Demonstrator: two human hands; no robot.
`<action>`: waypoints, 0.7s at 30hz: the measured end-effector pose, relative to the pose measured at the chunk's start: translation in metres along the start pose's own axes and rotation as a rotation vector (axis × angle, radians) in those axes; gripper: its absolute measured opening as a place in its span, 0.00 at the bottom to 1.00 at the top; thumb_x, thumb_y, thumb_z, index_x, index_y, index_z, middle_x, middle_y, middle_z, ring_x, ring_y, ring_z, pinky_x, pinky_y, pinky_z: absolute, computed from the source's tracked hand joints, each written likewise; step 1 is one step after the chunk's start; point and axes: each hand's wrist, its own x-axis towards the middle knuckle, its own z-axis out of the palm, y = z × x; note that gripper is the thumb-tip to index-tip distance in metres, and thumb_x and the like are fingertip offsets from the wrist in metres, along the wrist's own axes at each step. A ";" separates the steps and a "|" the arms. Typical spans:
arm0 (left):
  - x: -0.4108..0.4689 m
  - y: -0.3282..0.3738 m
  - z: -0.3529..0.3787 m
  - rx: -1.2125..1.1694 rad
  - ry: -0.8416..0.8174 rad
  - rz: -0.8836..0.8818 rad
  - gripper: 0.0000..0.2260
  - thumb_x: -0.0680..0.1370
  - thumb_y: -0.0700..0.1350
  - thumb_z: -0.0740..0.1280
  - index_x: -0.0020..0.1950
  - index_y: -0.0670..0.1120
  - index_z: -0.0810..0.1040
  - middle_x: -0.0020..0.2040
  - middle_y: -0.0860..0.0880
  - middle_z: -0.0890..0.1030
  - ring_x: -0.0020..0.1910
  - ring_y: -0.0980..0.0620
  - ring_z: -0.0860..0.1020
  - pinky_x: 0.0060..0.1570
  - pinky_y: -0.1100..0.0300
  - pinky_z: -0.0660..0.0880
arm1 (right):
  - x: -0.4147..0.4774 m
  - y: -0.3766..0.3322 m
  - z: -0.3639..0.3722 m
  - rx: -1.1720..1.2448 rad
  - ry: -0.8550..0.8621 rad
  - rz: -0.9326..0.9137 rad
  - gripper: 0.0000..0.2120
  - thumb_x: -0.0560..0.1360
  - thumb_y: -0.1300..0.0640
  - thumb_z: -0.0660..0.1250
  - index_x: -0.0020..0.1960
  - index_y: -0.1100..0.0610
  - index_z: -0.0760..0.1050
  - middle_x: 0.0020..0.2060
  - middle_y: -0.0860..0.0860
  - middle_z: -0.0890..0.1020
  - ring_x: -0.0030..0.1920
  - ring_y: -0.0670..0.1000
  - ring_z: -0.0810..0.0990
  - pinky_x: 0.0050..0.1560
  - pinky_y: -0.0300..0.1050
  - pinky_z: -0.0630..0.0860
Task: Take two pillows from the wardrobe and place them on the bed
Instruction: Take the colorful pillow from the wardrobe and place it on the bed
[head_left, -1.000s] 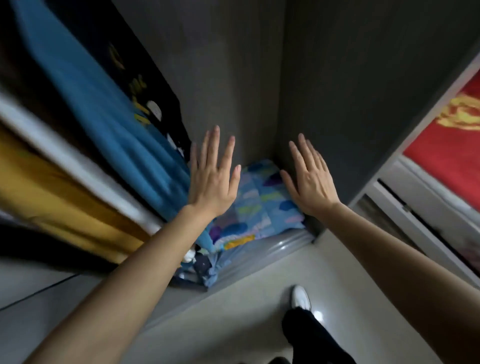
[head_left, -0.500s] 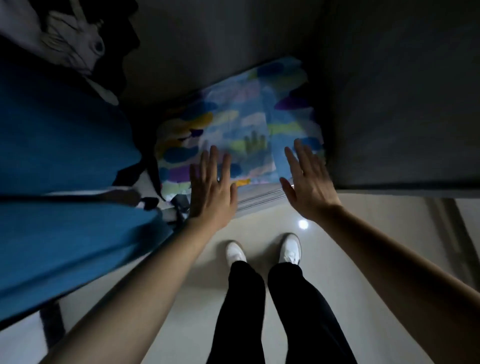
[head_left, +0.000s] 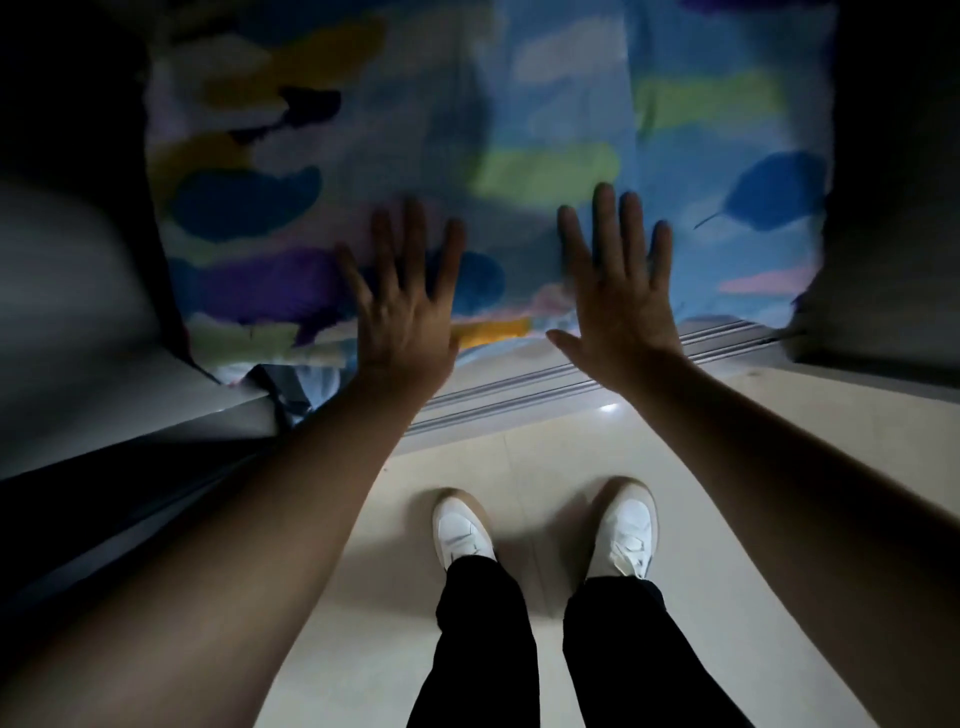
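Observation:
A pillow with a pale blue cover and blue, green, yellow and purple blotches lies on the dark wardrobe floor, filling the top of the head view. My left hand is spread flat over its near edge, fingers apart, holding nothing. My right hand is also spread, just over the same near edge, a little to the right. Whether the palms touch the cover I cannot tell. A second pillow is not distinguishable.
The wardrobe's sliding-door track runs along the pale tiled floor below my hands. A grey wardrobe panel stands at the left, a dark wall at the right. My white shoes are close to the track.
The view has tilted down and closed in on the pillow, which now fills the top. Both open hands have lowered toward its near edge. The hanging clothes have left the view.

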 end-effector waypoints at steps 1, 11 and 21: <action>0.003 0.001 0.005 0.011 0.027 -0.010 0.39 0.75 0.56 0.66 0.80 0.50 0.50 0.79 0.39 0.55 0.77 0.32 0.56 0.69 0.26 0.55 | 0.004 -0.002 0.006 -0.021 -0.002 0.024 0.51 0.69 0.43 0.73 0.80 0.57 0.47 0.79 0.65 0.51 0.78 0.69 0.50 0.74 0.71 0.49; 0.000 -0.005 -0.083 -0.024 -0.092 0.041 0.27 0.78 0.42 0.40 0.79 0.47 0.50 0.80 0.41 0.53 0.77 0.33 0.55 0.72 0.33 0.56 | 0.001 0.005 -0.075 -0.007 -0.111 -0.036 0.32 0.75 0.60 0.38 0.80 0.58 0.47 0.79 0.59 0.54 0.78 0.64 0.55 0.74 0.60 0.55; -0.025 -0.038 -0.272 -0.127 0.172 0.088 0.20 0.75 0.35 0.61 0.67 0.37 0.73 0.62 0.37 0.79 0.57 0.37 0.78 0.51 0.47 0.76 | -0.023 0.001 -0.268 0.098 0.031 -0.052 0.26 0.78 0.62 0.57 0.76 0.58 0.63 0.72 0.57 0.71 0.70 0.61 0.70 0.66 0.56 0.68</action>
